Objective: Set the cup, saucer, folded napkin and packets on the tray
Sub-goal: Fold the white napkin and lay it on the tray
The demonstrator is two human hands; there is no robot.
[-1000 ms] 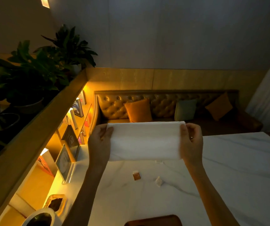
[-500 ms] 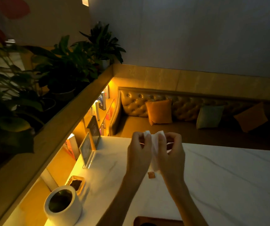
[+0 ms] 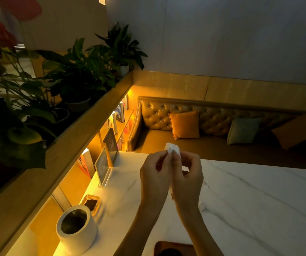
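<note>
Both hands are raised over the white marble table (image 3: 250,209), pressed close together. My left hand (image 3: 155,179) and my right hand (image 3: 186,179) pinch a white napkin (image 3: 172,149) folded narrow between them; only its top end shows above the fingers. A small white packet (image 3: 202,206) lies on the table right of my right wrist, another white packet (image 3: 206,183) a little farther back. A brown packet (image 3: 172,196) peeks out between my wrists. The brown tray (image 3: 174,246) shows at the bottom edge with something dark on it.
A white cylindrical container (image 3: 76,229) stands at the table's left edge, with a small glass dish (image 3: 91,203) behind it and an acrylic sign stand (image 3: 103,166) farther back. Lit shelves with books and potted plants line the left. A tufted sofa with cushions sits beyond the table.
The napkin was stretched wide between my hands a second ago. My hands have come together and folded it narrow. The view has shifted left, bringing the white container into sight.
</note>
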